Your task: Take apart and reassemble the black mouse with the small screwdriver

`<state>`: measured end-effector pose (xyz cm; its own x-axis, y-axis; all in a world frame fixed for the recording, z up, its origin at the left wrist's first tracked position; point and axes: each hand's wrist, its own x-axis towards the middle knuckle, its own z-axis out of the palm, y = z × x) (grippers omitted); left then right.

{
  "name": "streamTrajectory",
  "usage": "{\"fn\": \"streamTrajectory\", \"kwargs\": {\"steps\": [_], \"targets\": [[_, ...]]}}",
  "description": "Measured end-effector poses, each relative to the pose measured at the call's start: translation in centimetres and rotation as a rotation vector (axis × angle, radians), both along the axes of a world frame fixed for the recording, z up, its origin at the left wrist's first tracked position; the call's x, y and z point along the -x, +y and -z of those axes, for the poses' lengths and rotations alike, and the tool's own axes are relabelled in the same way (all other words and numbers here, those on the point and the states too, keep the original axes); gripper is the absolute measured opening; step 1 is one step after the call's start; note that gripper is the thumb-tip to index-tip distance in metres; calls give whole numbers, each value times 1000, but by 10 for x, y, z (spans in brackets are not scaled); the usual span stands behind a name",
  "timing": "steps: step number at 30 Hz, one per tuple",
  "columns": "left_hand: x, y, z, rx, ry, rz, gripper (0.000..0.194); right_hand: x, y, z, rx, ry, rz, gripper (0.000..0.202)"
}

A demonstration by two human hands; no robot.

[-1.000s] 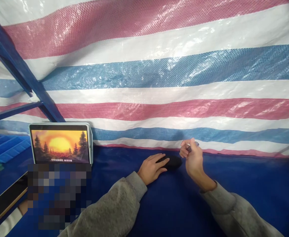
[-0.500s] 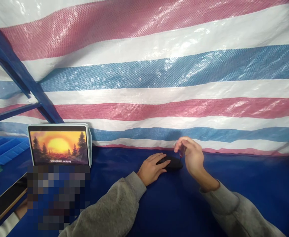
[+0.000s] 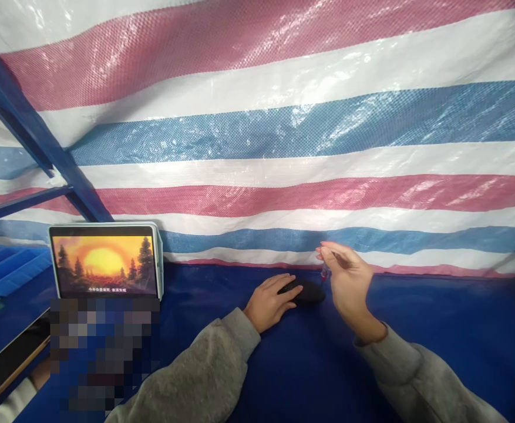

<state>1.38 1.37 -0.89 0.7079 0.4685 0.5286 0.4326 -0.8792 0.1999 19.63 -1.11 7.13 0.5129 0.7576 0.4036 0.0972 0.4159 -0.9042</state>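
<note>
A black, rounded computer mouse (image 3: 309, 292) lies on the blue table surface. My left hand (image 3: 271, 301) rests over its left end, the fingers pressing it in place. My right hand (image 3: 349, 279) is raised just right of the mouse, thumb and fingers pinched around a slim screwdriver (image 3: 325, 274) with a clear, reddish handle. The screwdriver points down beside the mouse's right end; whether its tip touches the mouse I cannot tell. Most of its upper part is hidden by my fingers.
A tablet (image 3: 105, 261) in a pale case stands at the left, playing a video. Farther left are a blue compartment tray (image 3: 13, 267) and a phone (image 3: 13, 358), near another person's sleeve. A striped tarp (image 3: 283, 135) hangs behind the table, with a blue metal frame (image 3: 41, 132) at left.
My right hand has turned and its fingers have closed more tightly around the screwdriver, which shows more clearly now. My left hand and the mouse have stayed put.
</note>
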Motion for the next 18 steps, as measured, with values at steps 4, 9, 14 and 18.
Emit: {"fn": "streamTrajectory", "kwargs": {"steps": [4,9,14,18], "targets": [[0,-1,-1,2,6,-10,39,1,1,8,-51,-311,121,21],[-1,-1,-1,-7,6,-10,38,-7,3,8,-131,-649,99,27],[0,0,0,-5,10,-25,39,-21,5,3,-94,-789,9,30],[0,0,0,-1,7,-23,38,-18,6,5,-40,-585,22,27]]}}
